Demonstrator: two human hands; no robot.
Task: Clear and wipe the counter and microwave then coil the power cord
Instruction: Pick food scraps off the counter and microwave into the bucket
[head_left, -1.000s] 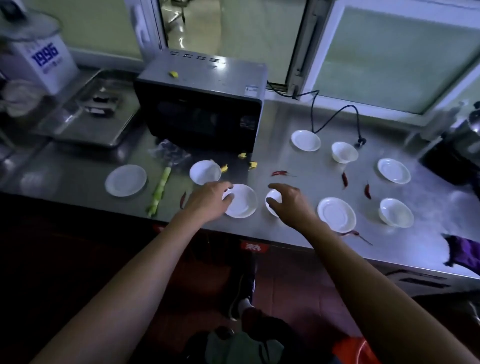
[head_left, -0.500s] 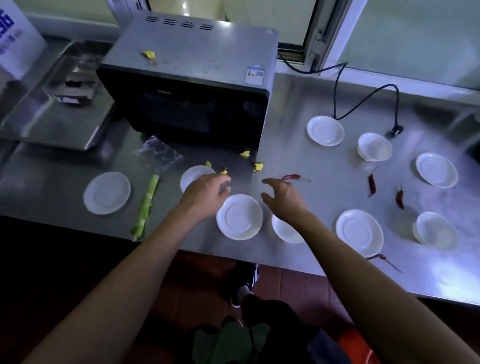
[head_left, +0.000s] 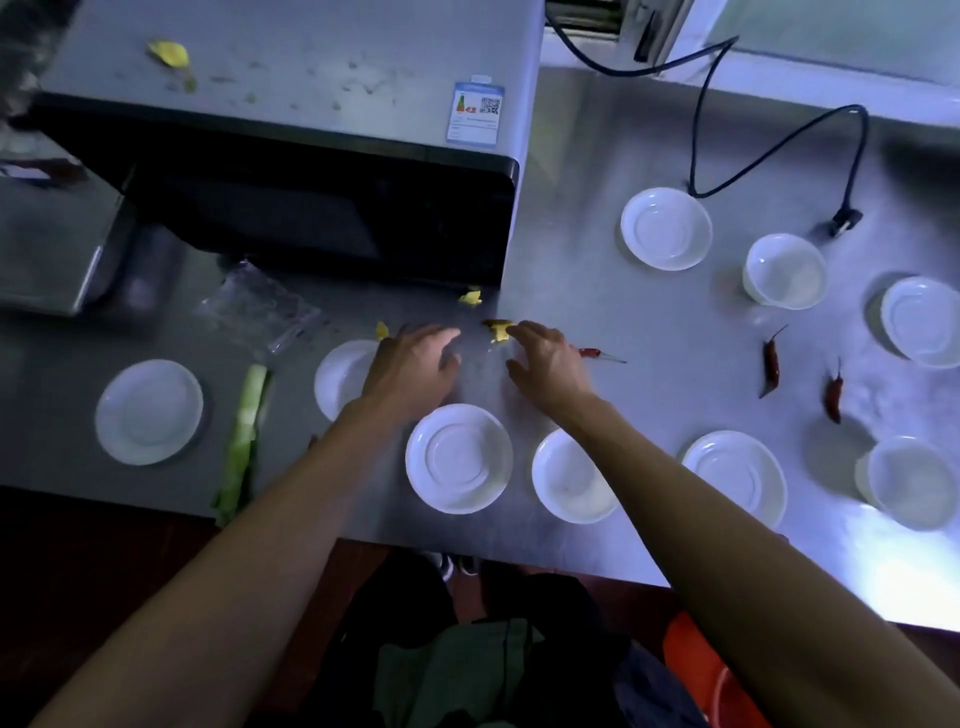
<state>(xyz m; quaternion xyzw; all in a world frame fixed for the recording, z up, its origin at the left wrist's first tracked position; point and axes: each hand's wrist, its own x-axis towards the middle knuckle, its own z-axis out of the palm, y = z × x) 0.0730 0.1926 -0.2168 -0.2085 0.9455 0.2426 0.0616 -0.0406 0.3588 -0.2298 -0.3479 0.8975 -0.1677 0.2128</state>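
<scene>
A steel counter (head_left: 613, 291) carries a black and grey microwave (head_left: 311, 156) with yellow scraps (head_left: 169, 53) on its top. Its black power cord (head_left: 779, 140) loops over the counter at the back right. Several white saucers and bowls lie around, among them a saucer (head_left: 458, 458) near the front edge. My left hand (head_left: 415, 366) hovers with relaxed fingers over a white dish (head_left: 337, 379). My right hand (head_left: 545, 364) reaches with its fingertips at a yellow scrap (head_left: 498, 330) in front of the microwave. Neither hand holds anything.
Dried red chillies (head_left: 770, 361) lie right of my hands, one (head_left: 592, 353) just beside my right hand. A green vegetable stalk (head_left: 244, 441) and a clear plastic bag (head_left: 260, 312) lie at the left. A metal tray (head_left: 47, 249) stands far left.
Both hands have moved away from the front saucers, further back toward the yellow scraps before the microwave. The camera has come closer and tilted down.
</scene>
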